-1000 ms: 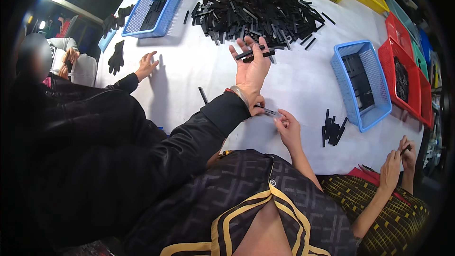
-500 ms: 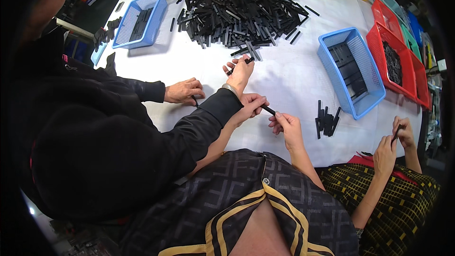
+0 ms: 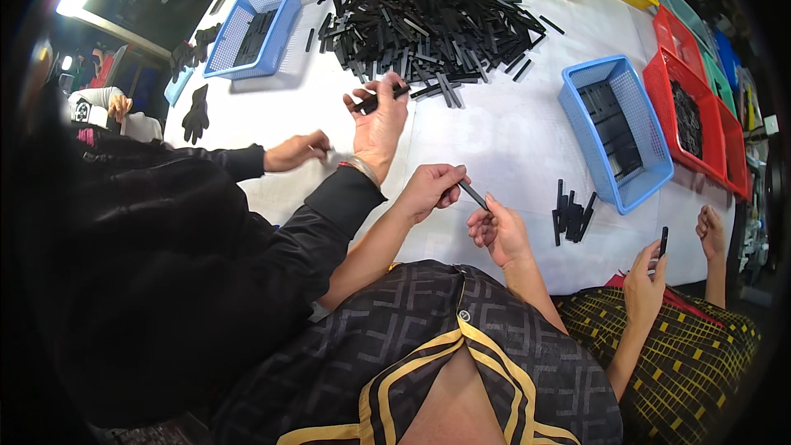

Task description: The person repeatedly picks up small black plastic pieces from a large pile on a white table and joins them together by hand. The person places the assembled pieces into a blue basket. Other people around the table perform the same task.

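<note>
Pinching one slim dark strip [image 3: 474, 195], on my side of the pile of black pieces [image 3: 428, 21] and well apart from it. Left hand [image 3: 430, 191]: gripping the end nearer the pile. Right hand [image 3: 501, 235]: gripping the opposite end, the two hands not touching. Handling, by my judgement: light, stiff, possibly slippery along smooth faces; the ends are offering the surest hold. Obscured: my fingers are covering both tips, and fine detail is proving too small to read. A co-worker's hand [image 3: 381, 128], near the pile's left front, is holding dark pieces I am failing to count. The upper frame is cutting off the pile's far side.
</note>
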### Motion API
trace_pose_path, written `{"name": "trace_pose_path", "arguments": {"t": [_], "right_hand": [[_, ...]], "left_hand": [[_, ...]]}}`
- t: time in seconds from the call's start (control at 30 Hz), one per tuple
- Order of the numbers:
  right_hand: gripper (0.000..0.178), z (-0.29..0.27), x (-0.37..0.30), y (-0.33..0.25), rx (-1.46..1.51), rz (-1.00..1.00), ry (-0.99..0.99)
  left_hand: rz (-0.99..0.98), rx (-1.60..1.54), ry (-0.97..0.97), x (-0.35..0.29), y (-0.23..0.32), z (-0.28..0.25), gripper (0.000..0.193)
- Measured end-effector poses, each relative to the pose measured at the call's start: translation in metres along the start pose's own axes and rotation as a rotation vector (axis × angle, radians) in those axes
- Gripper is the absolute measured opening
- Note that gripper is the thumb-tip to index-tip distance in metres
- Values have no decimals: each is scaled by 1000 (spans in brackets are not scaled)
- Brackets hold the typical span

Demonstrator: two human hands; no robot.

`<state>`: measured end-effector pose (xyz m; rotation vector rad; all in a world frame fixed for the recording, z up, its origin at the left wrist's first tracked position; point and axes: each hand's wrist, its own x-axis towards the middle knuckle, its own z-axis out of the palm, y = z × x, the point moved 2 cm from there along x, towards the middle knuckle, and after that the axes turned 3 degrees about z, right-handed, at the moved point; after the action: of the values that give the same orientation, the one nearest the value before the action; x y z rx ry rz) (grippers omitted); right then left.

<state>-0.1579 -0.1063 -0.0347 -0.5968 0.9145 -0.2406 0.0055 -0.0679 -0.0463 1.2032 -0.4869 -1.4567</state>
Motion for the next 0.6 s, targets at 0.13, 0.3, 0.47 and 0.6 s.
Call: {"name": "trace_pose_path", "arguments": {"t": [0.13, 0.3, 0.47, 0.6], "right_hand": [[49, 7, 1, 1, -43, 27, -20], [50, 13, 0, 0, -94, 31, -48], [39, 19, -1, -1, -153, 24, -110], [32, 26, 6, 3, -173, 27, -155]], "left_hand": [[-29, -18, 28, -3, 1, -5, 29], [-60, -61, 71, -7, 3, -7, 36], [-55, -79, 73, -11, 7, -5, 38], [-43, -11, 17, -9, -1, -4, 35]]}}
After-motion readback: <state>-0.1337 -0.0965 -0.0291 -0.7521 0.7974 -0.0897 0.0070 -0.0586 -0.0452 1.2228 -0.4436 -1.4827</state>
